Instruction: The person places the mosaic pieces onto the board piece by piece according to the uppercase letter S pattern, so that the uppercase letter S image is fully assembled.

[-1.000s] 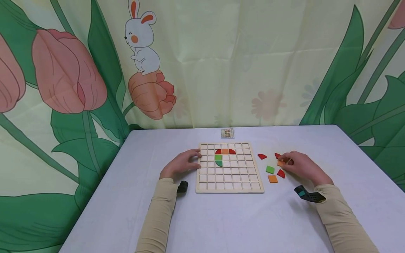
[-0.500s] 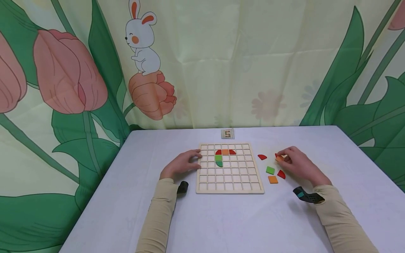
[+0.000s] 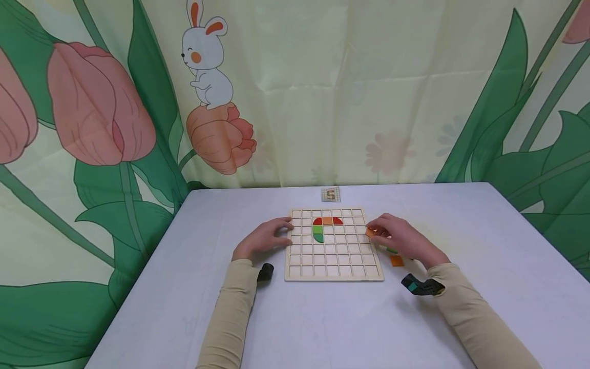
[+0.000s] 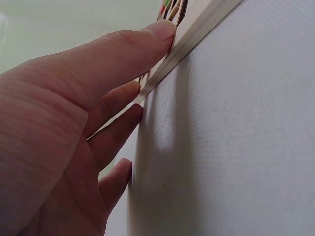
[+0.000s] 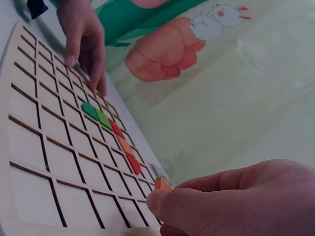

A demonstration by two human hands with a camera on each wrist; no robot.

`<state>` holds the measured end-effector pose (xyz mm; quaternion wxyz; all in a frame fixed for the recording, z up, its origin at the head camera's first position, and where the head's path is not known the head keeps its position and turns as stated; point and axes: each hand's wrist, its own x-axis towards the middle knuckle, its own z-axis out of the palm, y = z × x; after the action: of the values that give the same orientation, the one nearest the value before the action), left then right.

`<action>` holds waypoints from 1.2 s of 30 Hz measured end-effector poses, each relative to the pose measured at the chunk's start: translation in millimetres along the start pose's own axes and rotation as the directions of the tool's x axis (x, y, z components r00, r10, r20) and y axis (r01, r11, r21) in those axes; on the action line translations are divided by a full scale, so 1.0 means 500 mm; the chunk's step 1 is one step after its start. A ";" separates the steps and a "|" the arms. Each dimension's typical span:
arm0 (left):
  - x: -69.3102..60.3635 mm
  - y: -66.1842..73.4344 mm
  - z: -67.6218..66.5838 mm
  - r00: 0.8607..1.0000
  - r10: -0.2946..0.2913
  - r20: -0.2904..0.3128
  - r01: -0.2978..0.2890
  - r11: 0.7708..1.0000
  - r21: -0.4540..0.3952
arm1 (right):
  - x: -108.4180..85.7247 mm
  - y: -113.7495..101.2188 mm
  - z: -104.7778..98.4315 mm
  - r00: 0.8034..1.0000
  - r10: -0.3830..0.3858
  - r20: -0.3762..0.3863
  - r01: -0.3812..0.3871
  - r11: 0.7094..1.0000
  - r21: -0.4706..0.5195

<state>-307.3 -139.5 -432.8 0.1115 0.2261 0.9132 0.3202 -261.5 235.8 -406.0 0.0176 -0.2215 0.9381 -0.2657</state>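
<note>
A wooden grid board [image 3: 334, 259] lies flat on the table. Its upper cells hold two red quarter-round tiles [image 3: 338, 221], an orange square tile [image 3: 327, 221], a light green square tile [image 3: 317, 229] and a dark green quarter-round tile [image 3: 318, 238]. Along the board's left edge rests my left hand [image 3: 262, 238], thumb and fingers loosely bent against the rim. Between thumb and fingertips my right hand [image 3: 405, 241] pinches another orange tile [image 5: 160, 184], held at the board's right edge. Beneath that hand, a green tile [image 3: 392, 250] shows only as a sliver.
One more orange square tile [image 3: 397, 261] lies right of the board. A small card with a printed grid pattern [image 3: 331, 194] lies behind the board. The white-covered table [image 3: 322, 323] ends at a printed curtain [image 3: 304, 102].
My right hand has picked the orange tile up from the loose tiles and carried it left to the board's right edge. It now covers several loose tiles. My left hand has stayed put.
</note>
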 end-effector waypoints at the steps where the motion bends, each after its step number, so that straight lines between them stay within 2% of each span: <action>1: 0.000 0.000 0.000 1.000 0.000 0.001 0.000 1.000 0.000 | 0.006 -0.005 0.005 1.000 -0.012 0.011 0.012 1.000 -0.009; 12: -0.002 0.003 0.001 1.000 -0.018 -0.002 0.018 1.000 -0.011 | 0.058 -0.057 0.038 0.993 -0.069 0.092 0.074 0.996 -0.056; 23: -0.001 -0.001 0.001 1.000 -0.007 -0.004 0.007 1.000 -0.007 | 0.091 -0.078 0.067 0.975 -0.204 0.089 0.213 0.972 -0.102; 32: -0.004 0.002 -0.001 1.000 -0.011 0.004 0.011 1.000 -0.016 | 0.112 -0.094 0.086 0.979 -0.189 0.080 0.199 0.970 -0.142; 36: -0.003 0.002 0.000 1.000 -0.011 0.001 0.011 1.000 -0.018 | 0.116 -0.098 0.090 0.975 -0.207 0.076 0.215 0.969 -0.122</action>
<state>-305.9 -139.5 -431.9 0.1159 0.2205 0.9113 0.3278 -287.2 151.7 -415.1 0.0041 -0.3290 0.9234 -0.1975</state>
